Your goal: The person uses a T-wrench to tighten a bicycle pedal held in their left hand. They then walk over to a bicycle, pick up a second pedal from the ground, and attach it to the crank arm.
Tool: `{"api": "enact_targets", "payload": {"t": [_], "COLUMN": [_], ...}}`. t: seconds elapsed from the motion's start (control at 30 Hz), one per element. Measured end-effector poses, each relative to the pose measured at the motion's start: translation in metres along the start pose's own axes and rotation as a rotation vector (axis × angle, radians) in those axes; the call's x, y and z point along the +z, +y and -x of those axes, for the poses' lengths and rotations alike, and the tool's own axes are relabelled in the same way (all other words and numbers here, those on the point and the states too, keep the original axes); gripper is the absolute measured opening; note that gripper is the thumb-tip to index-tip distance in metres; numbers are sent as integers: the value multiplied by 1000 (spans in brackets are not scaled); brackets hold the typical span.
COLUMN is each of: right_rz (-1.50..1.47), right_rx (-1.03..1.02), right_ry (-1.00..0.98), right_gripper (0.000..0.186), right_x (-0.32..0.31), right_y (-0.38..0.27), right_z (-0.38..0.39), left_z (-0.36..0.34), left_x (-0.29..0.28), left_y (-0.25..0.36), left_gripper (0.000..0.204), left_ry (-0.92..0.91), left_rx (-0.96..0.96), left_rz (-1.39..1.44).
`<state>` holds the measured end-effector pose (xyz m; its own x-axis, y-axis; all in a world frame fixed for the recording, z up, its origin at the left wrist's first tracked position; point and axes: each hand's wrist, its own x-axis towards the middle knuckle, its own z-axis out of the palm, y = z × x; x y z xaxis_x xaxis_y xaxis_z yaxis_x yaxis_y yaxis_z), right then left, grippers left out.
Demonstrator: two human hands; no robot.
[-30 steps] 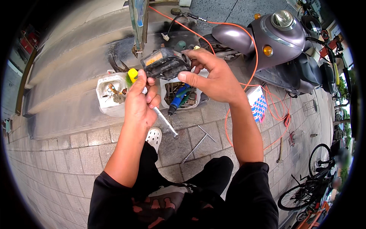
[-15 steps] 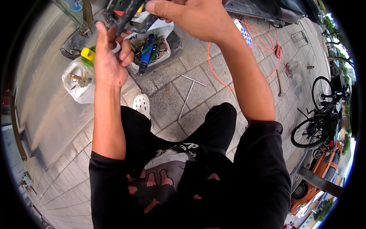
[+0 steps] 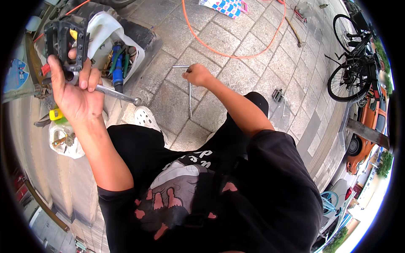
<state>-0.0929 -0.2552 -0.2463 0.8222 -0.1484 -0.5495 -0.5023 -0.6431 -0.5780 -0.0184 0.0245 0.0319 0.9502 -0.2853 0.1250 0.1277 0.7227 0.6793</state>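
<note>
— Holding what, in the left grip (image 3: 80,96)?
— Gripping a black pedal (image 3: 64,44) at upper left, fingers wrapped partly over the lower end, together with a silver wrench (image 3: 118,94) slanting out past the palm toward a white clog (image 3: 145,117).
— And with the right grip (image 3: 197,76)?
— Reaching down to the crossbar of a T-handle wrench (image 3: 190,100), seen against the paving (image 3: 168,107). Can't tell whether closed round the metal or merely touching, with the joint hidden behind the fingers.
— Spot any writing?
— Yes, white lettering (image 3: 199,158) on the black shirt (image 3: 261,194), upside down from here and partly lost in folds, so hard to read whole.
— Cut off anywhere?
— At the upper edge, yes: a patterned box (image 3: 226,7) in blue, red and white, and an orange hose (image 3: 201,41) curving below.
— Hard to make out?
— Near the right knee, beside a second pedal (image 3: 277,95): a thin pale piece (image 3: 284,104), too small to name. Likewise the contents deep in the white tub (image 3: 139,55), crowded round a blue tool (image 3: 117,67).
</note>
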Motion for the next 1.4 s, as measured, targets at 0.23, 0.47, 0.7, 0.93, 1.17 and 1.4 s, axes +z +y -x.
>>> {"api": "enact_targets", "payload": {"t": [0.23, 0.47, 0.7, 0.93, 1.17, 1.4], "right_rz": [57, -49, -460, -628, -607, -638], "right_rx": [327, 381, 495, 464, 404, 135], "right_ry": [-177, -89, 124, 321, 264, 402], "right_gripper": [37, 41, 37, 52, 52, 47], "right_x": [148, 205, 202, 192, 169, 100], "right_y": [87, 116, 99, 96, 84, 38], "right_z": [6, -9, -20, -36, -23, 4], "left_z": [-15, -47, -52, -45, -49, -53], "left_x": [-11, -8, -1, 4, -6, 9], "left_y": [-35, -67, -76, -69, -68, -77], "left_gripper": [36, 36, 40, 37, 35, 34], "left_ry": [-7, 9, 37, 131, 86, 129], "left_rx": [-97, -255, -322, -333, -343, -345], "left_rz": [-87, -149, -128, -92, -76, -85]}}
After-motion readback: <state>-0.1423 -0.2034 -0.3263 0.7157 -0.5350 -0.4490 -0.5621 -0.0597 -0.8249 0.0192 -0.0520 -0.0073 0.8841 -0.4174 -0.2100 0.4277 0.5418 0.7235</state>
